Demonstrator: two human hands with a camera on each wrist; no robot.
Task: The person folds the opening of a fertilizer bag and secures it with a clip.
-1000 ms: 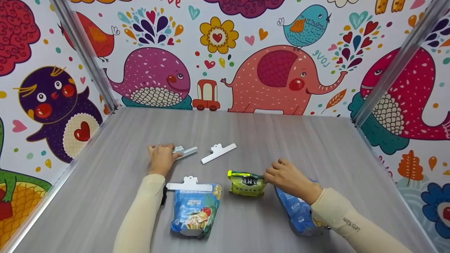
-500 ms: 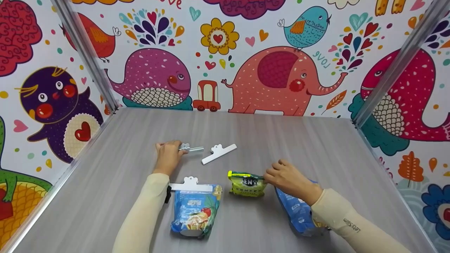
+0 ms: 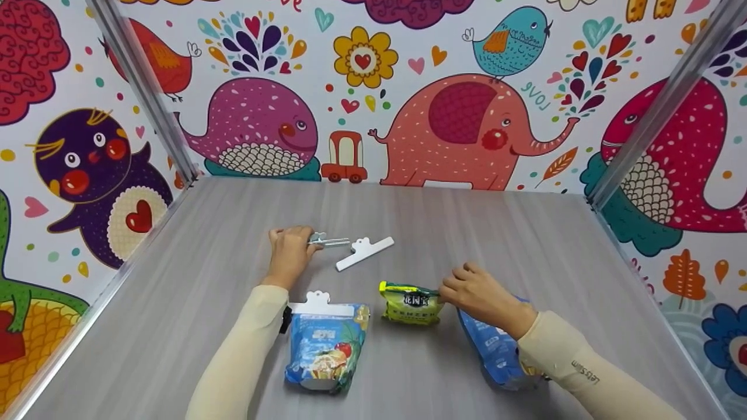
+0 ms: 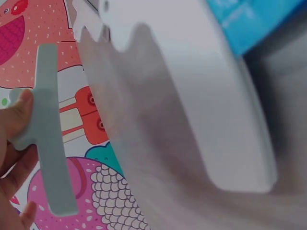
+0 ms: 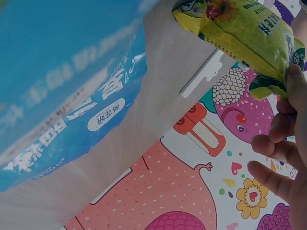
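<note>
My left hand (image 3: 290, 254) pinches a pale bag clip (image 3: 334, 241) by its handle, over the table. In the left wrist view the thumb presses the handle of this clip (image 4: 50, 129), and its long bar stands edge-up. My right hand (image 3: 481, 298) pinches the top right corner of a small yellow-green bag (image 3: 408, 309) between thumb and finger; its other fingers are spread in the right wrist view. That bag stands upright on the table. Another white clip (image 3: 366, 254) lies just right of the held one.
A blue bag (image 3: 327, 344) with a white clip (image 3: 332, 310) across its top lies at front left. A second blue bag (image 3: 493, 350) sits partly under my right forearm. Patterned panels (image 3: 408, 35) and metal posts (image 3: 636, 128) border the grey table (image 3: 467, 221).
My left hand has lifted the clip and moved it right and slightly away from me, turning it edge-up. My right hand and the yellow-green bag have stayed in place.
</note>
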